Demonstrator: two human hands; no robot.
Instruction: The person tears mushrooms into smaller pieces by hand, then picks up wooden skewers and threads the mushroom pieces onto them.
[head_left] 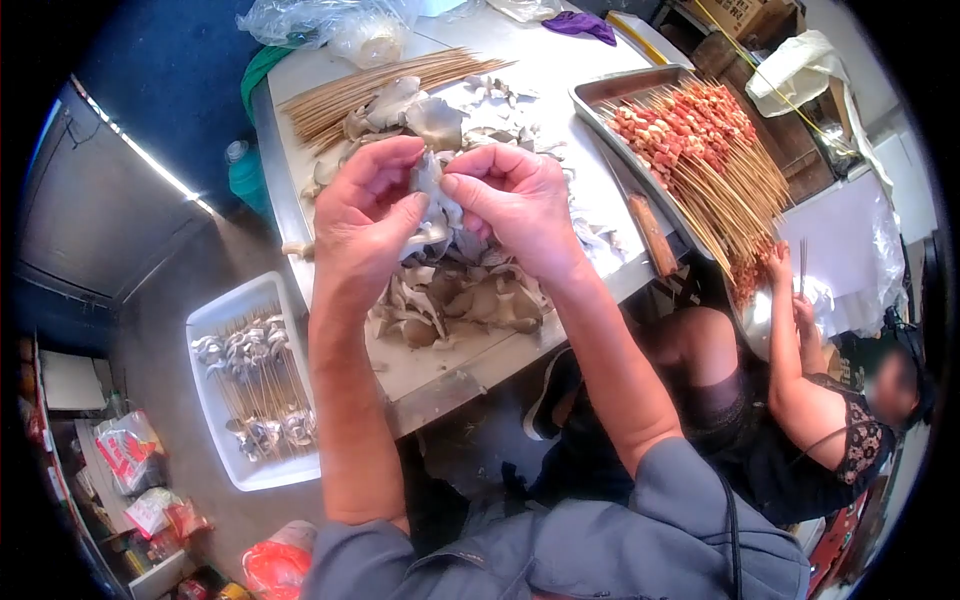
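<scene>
Both my hands meet above a pile of grey-white oyster mushrooms (490, 300) on the pale table. A mushroom piece (436, 200) is between them. My left hand (370, 205) pinches its left side with bent fingers. My right hand (515, 200) holds its right side between thumb and forefinger. Just behind my hands are larger mushroom caps (432, 122) and a bundle of bare wooden skewers (330, 108).
A metal tray (620, 88) of red meat skewers (690, 130) is at the right, beside a seated person (815, 415). At the lower left stands a white tray (208, 400) of mushroom skewers (262, 375). Plastic bags (335, 25) lie at the table's back left.
</scene>
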